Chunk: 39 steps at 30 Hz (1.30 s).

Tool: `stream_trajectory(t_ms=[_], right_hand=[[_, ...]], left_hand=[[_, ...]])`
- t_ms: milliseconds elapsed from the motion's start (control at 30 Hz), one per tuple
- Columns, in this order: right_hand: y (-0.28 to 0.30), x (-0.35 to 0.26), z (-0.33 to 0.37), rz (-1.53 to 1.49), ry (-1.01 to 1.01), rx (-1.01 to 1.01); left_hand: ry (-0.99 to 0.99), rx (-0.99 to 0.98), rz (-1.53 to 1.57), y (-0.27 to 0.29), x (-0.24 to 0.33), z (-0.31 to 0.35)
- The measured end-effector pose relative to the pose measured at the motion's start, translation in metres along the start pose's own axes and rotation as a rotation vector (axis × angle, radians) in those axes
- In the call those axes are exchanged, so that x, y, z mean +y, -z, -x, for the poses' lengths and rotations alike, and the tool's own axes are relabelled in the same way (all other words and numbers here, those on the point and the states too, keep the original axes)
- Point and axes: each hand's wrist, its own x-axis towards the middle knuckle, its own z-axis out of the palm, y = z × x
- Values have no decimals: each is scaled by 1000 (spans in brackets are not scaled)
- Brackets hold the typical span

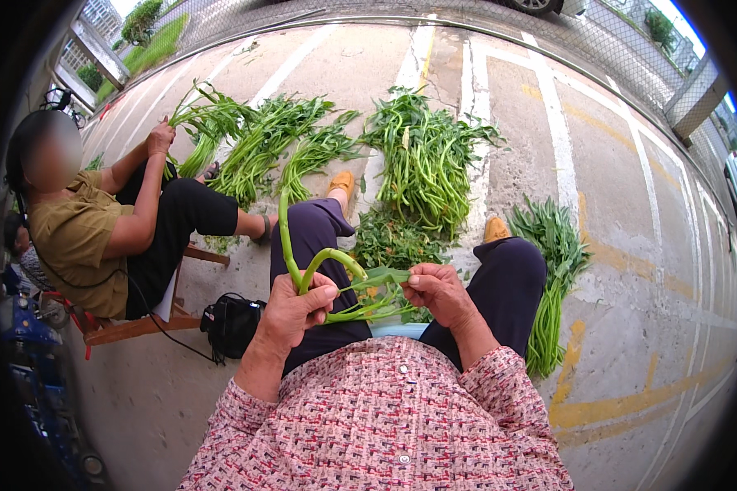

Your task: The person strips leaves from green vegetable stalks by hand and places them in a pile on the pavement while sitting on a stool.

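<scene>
My left hand [296, 309] is closed around a water spinach stem [287, 237], thick and green, which rises and bends over in a loop above the fist. More thin stems reach from this hand toward the right. Between thumb and fingers, my right hand [440, 296] pinches the tip of a long green leaf [383, 277], which stretches across the gap between both hands. Under them, between my knees, lies a low heap of loose leaves and trimmings [397, 245]. Just beyond it spreads a large pile of water spinach [426, 159], stems toward me.
A longer bunch of greens [549, 286] lies beside my right knee. At left, a person in a tan shirt [90, 229] sits on a wooden stool [139, 327], holding greens over further piles [258, 151]. A black bag [232, 326] rests on the ground between us. A wire fence [630, 49] stands behind.
</scene>
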Motion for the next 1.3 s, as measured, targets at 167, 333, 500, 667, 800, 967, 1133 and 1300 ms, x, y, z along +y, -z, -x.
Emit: stream_trajectory(t_ms=[167,333,500,667,800,967,1133,1300], right_hand=[[-2,-3,0,-14,30,-16],[-2,-5,-1,-142,-34,42],[6,1,-5,39,55,32],[10,3,-7,-17,71,38],[-2,-5,-5,-116,17,110],[-4,-5,-2,-81,-55,-4],[6,1,-3,30,22,-32],[5,-1,-2,-10,33,17]], left_hand=[[10,9,-11,-3,2,1],[11,-1,-12,-4,4,1],[4,-17,-2,-6,5,-1],[6,-9,-13,-7,6,0],[4,-14,-22,-9,9,1],[5,-21,-36,-10,10,1],[2,-14,-26,-10,9,2],[1,-10,-17,-9,9,1]])
